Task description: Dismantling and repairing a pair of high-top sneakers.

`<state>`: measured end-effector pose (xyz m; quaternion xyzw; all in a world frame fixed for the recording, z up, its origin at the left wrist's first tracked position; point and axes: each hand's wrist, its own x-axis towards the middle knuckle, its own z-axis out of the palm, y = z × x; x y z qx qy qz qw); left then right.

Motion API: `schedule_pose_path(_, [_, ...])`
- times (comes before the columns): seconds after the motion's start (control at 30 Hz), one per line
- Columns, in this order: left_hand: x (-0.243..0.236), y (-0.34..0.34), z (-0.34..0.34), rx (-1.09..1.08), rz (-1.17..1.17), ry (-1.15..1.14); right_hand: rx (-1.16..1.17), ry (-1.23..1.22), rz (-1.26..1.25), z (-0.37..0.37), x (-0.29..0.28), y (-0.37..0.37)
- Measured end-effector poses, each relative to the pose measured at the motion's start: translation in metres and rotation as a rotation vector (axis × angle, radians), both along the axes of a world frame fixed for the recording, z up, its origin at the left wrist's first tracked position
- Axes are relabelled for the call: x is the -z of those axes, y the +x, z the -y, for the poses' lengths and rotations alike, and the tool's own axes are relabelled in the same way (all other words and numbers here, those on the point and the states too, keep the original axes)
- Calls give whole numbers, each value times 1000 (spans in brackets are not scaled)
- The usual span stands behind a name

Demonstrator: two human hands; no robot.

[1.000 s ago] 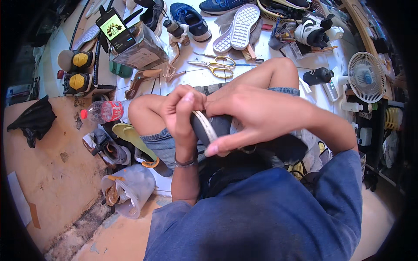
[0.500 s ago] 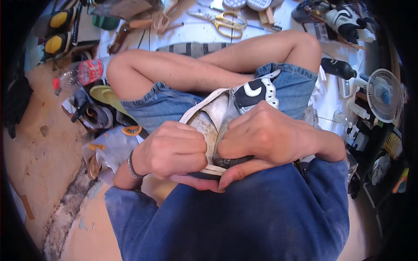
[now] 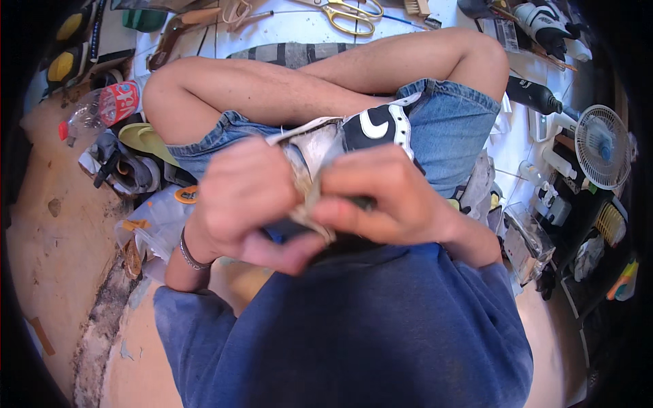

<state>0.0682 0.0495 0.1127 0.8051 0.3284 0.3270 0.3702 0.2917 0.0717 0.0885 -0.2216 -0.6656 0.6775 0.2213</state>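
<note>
On white floor tiles (image 3: 286, 32), in the head view, sits cross-legged in denim shorts (image 3: 452, 129), with gold-handled scissors (image 3: 354, 32) and a brush (image 3: 416, 8) lying beyond the shins. Has a clear, red-labelled bottle (image 3: 119, 103) near the left knee, and a black bottle (image 3: 534, 95) and a round fan (image 3: 603, 146) off to the right. Holds 1 black-and-white shoe (image 3: 355, 136) in the lap, before the chest, in 2 bare, motion-blurred hands. Clamps the left hand (image 3: 248, 200) on its near part, fingers curled. Pinches a pale edge between thumb and fingers of the right hand (image 3: 388, 194), just beside the left. Cannot tell exactly, through the blur, what the fingertips touch. Wears a bracelet (image 3: 192, 257) on the left wrist.
</note>
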Motion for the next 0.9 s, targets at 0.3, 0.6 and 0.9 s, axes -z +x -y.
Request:
schedule_pose_path(0.3, [42, -2, -11, -648, 658, -150, 198, 80, -120, -39, 24, -76])
schedule_pose_path(0.6, [76, -17, -16, -743, 1028, 165, 34, -276, -185, -39, 50, -107])
schedule_pose_path(0.9, [107, -42, -19, -1034, 922, -4, 86, -518, 54, -41, 81, -132])
